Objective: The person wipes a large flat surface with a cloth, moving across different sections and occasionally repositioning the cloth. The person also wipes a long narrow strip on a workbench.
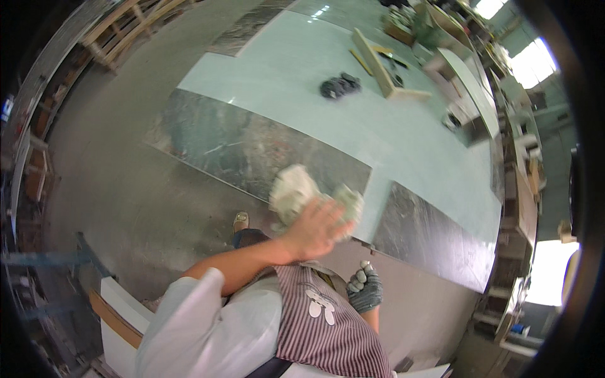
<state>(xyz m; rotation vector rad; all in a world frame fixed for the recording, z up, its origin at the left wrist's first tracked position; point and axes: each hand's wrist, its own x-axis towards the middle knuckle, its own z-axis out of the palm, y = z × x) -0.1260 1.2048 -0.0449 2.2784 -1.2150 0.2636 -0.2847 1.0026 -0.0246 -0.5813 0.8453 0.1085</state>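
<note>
Head view — L hand, fingers grasping bunched pale cloth, near edge of dark slab on green worktop; gloved R hand just beside — fingers clenched.

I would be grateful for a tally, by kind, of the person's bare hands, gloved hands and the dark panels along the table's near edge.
Bare hands: 1, the left hand
Gloved hands: 1, the right hand
Dark panels: 2, a left panel and a right panel
Total: 4
</note>
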